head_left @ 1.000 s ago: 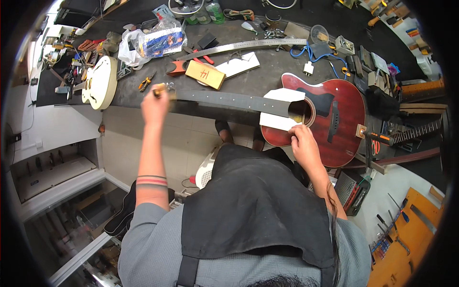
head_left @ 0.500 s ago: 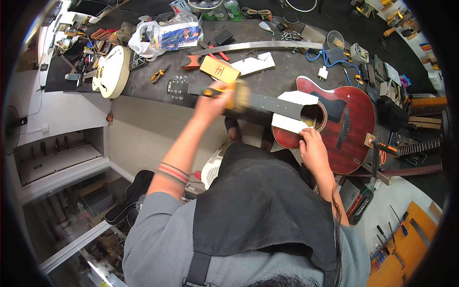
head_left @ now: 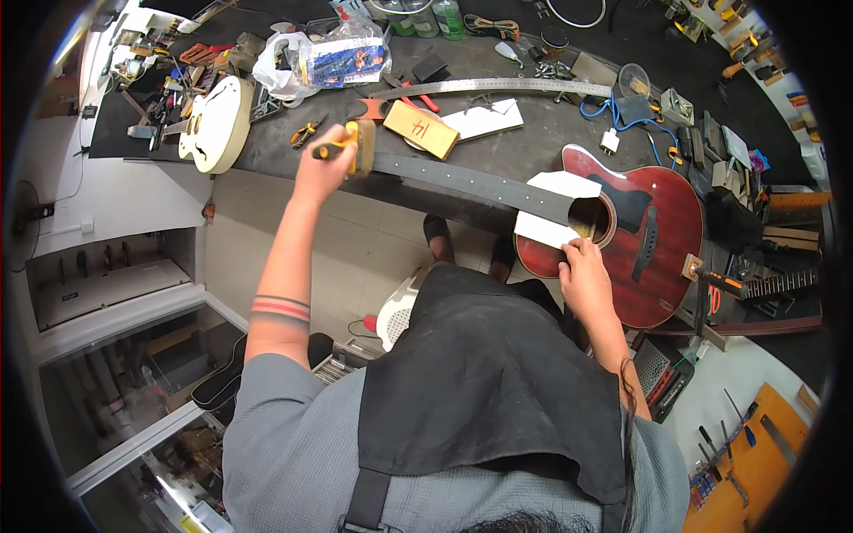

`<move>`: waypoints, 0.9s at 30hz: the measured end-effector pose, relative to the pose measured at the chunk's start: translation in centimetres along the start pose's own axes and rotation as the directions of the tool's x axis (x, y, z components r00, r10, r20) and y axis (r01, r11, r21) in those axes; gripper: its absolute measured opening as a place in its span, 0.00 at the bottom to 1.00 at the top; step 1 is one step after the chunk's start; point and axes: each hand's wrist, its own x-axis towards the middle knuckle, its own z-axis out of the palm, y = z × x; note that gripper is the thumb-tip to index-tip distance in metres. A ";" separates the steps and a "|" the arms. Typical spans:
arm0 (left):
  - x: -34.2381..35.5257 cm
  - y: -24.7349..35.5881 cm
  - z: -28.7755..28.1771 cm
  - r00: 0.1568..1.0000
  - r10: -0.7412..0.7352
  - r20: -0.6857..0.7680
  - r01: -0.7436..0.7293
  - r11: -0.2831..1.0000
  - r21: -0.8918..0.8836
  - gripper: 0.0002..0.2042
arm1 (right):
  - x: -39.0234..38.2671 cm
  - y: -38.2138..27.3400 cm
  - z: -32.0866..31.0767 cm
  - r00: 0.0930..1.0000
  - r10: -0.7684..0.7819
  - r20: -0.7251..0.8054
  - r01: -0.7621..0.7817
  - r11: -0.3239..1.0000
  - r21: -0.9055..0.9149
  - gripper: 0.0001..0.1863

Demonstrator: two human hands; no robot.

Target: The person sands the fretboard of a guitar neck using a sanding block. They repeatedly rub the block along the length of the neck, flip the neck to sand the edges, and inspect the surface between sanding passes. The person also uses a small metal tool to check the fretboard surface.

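Note:
My left hand (head_left: 322,173) is closed around the yellow and black handle of a brush (head_left: 364,149) with tan bristles. The brush is over the headstock end of a guitar neck and hides the headstock. The dark fretboard (head_left: 444,179) carries small pale dots and runs right to a red acoustic guitar body (head_left: 671,275). White card (head_left: 544,229) lies on the body on both sides of the fretboard end. My right hand (head_left: 586,280) rests on the body below the sound hole, fingers extended, fingertips at the card's edge.
Behind the neck lie a yellow block (head_left: 421,130), a long steel ruler (head_left: 498,85) and pliers (head_left: 306,131). A cream guitar body (head_left: 218,124) stands at the left. A blue cable (head_left: 613,114) and a white plug are beyond the red guitar. A white stool (head_left: 395,320) is below the bench edge.
My left hand has swept the brush left along the neck, from the fretboard to the headstock end. My right hand stays on the guitar body. The whole view has shifted slightly.

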 end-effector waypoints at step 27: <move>-4.7 -6.2 2.5 0.994 -0.101 -0.034 0.095 0.986 -0.137 0.11 | -2.8 -0.3 0.7 0.996 0.014 0.084 -0.014 1.000 0.002 0.25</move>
